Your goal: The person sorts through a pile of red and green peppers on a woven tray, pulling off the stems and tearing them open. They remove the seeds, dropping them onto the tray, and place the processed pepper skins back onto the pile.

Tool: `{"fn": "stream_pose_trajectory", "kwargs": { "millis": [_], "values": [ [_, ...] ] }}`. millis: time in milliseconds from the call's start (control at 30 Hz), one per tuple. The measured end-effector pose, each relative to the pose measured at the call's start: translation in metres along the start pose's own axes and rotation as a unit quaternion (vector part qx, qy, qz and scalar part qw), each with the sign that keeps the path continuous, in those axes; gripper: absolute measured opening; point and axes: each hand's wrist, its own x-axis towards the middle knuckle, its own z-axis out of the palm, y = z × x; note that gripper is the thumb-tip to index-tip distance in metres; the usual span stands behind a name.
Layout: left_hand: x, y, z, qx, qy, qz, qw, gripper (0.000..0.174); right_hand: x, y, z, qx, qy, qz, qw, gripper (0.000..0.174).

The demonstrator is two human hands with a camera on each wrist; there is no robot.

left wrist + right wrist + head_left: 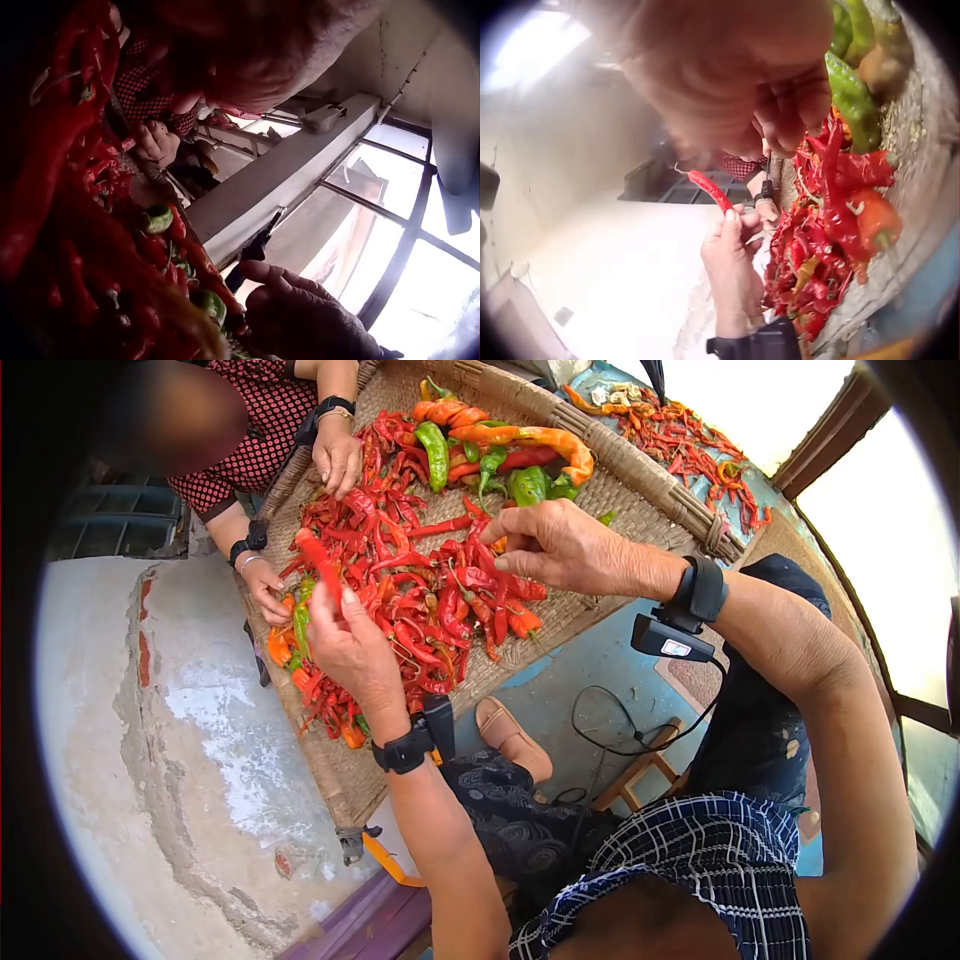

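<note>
One red chili [318,560] is pinched between the thumb and curled fingers of the left hand [352,645]. In the head view it juts from the grip toward 11 o'clock, lifted clear of the chili pile [430,610]. The forearm reaches in from 5 o'clock, palm turned toward the pile. At 2 o'clock from it, the right hand [560,545] hangs over the pile in the woven tray [625,460], knuckles up and fingertips drawn together. Whether they hold anything cannot be told.
</note>
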Motion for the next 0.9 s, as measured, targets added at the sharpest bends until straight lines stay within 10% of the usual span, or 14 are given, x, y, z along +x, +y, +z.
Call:
{"fn": "stream_pose_trajectory", "kwargs": {
  "millis": [133,200,333,667,900],
  "values": [
    [0.004,-0.001,-0.006,0.222,0.123,0.163,0.953,0.027,-0.008,0.003,0.007,-0.295,-0.057,-0.119,0.946,0.033],
    [-0.010,0.011,-0.002,0.035,-0.155,0.189,0.969,0.026,-0.010,0.011,0.014,-0.385,-0.059,-0.163,0.907,0.030],
    [-0.033,0.022,0.011,0.028,-0.269,0.254,0.929,0.031,-0.007,0.009,0.015,-0.389,-0.083,-0.143,0.906,0.025],
    [-0.029,0.016,0.015,0.049,-0.222,0.236,0.945,0.023,0.001,0.009,-0.012,-0.315,0.028,-0.097,0.944,0.019],
    [0.006,-0.024,-0.002,0.069,0.029,0.110,0.991,0.025,0.003,0.004,-0.020,-0.128,0.045,-0.005,0.991,0.014]
  ]
}}
